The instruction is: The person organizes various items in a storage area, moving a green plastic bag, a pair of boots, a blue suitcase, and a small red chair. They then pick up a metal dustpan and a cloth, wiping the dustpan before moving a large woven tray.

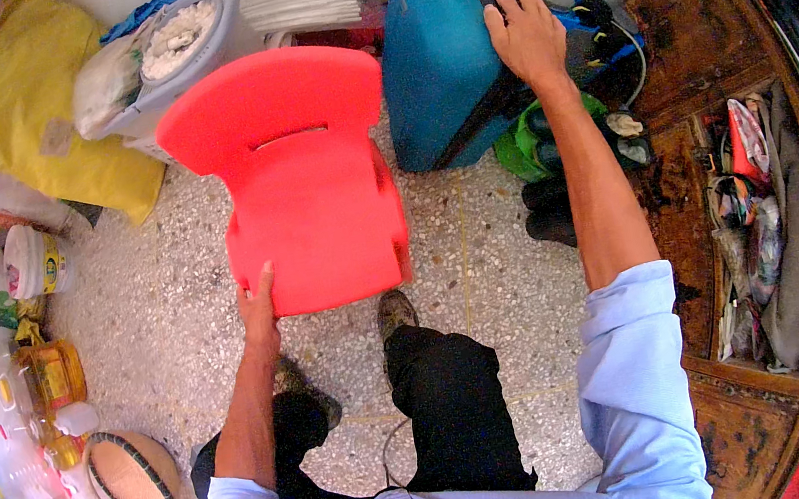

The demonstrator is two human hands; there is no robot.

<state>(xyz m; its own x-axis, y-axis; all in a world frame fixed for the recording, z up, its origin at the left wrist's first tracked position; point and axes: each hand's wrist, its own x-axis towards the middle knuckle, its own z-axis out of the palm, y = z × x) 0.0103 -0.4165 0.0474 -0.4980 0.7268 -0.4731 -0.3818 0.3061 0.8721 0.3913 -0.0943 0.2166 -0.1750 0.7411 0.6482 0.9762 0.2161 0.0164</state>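
My left hand (259,313) grips the front left edge of the seat of a red plastic chair (311,226), which stands in the middle of the view with its backrest away from me. My right hand (529,39) is open, fingers spread and slightly bent, touching the top of a large teal suitcase (434,53) near its dark handle area. The suitcase stands upright right of the chair. Behind my right arm, a green item (519,148) and dark shoes (546,215) lie on the floor, partly hidden.
A wooden cabinet (686,50) with an open compartment of clutter lines the right. A lidless tub (221,41), yellow sack (19,118) and wrapped white stack (302,5) are behind. Bottles (53,376), a bucket (32,257) and a basket (137,476) line the left. My feet are below.
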